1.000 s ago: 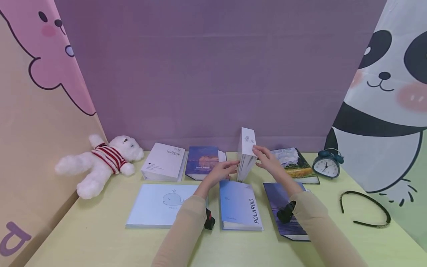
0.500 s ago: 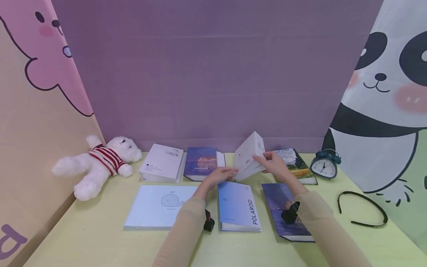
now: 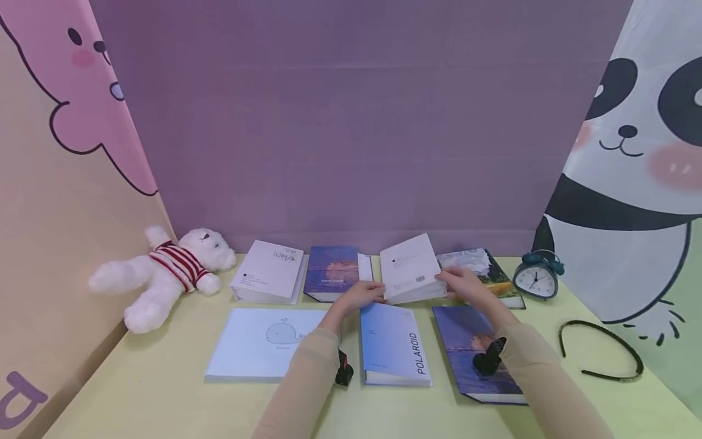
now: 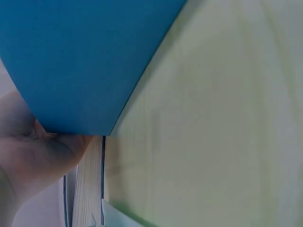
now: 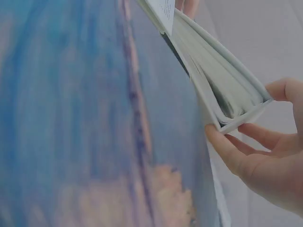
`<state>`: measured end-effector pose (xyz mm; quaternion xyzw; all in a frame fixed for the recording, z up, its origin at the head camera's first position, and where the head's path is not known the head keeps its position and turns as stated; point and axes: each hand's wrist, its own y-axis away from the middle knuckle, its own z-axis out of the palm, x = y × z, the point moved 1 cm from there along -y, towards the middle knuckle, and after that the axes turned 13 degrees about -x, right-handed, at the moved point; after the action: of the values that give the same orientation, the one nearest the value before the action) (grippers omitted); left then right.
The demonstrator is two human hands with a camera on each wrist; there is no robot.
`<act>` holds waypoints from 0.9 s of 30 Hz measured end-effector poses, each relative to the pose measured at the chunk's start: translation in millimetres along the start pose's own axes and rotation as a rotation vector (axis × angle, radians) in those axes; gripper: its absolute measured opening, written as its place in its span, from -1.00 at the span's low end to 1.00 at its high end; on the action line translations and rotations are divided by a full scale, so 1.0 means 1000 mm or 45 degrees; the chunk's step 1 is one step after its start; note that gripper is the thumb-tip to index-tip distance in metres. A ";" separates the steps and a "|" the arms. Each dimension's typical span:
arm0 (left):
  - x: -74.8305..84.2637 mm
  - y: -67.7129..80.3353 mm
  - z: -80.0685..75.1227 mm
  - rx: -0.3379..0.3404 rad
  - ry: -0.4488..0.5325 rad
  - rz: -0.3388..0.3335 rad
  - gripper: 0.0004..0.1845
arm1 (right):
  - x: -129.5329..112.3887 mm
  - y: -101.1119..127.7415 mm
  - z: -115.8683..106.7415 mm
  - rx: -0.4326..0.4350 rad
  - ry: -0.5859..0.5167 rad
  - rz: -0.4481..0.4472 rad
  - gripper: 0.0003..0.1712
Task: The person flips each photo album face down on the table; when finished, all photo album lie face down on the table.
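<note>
A thick white hardcover album (image 3: 411, 275), tilted low over the back row of books on the pale green table (image 3: 164, 402), is gripped at its edges by the left hand (image 3: 363, 294) and right hand (image 3: 465, 284), apparently being laid flat, which calls for a gentle, level lowering.

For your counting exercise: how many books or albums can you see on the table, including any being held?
7. Back row: white book, dark blue album, white book held by both hands, painted-cover book. Front row: whale book, Polaroid album, purple album. None seem hidden.
</note>
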<state>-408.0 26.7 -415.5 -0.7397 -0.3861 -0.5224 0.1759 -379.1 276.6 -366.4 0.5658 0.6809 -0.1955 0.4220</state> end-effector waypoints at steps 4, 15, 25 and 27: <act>-0.002 0.000 0.001 0.001 0.000 -0.020 -0.57 | 0.006 -0.002 0.002 -0.100 -0.087 0.004 -0.32; -0.006 -0.005 -0.001 -0.014 -0.030 -0.036 -0.57 | 0.010 -0.006 0.003 -0.080 0.038 -0.009 -0.42; -0.004 -0.005 0.000 -0.020 -0.120 -0.059 -0.58 | 0.013 -0.010 0.001 0.016 0.142 0.047 -0.39; -0.004 -0.005 0.000 -0.022 -0.119 -0.067 -0.58 | 0.012 -0.009 0.001 0.016 0.142 0.036 -0.39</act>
<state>-412.1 28.6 -420.0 -0.7544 -0.4087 -0.4950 0.1376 -387.4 280.5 -378.9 0.5879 0.6941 -0.1617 0.3825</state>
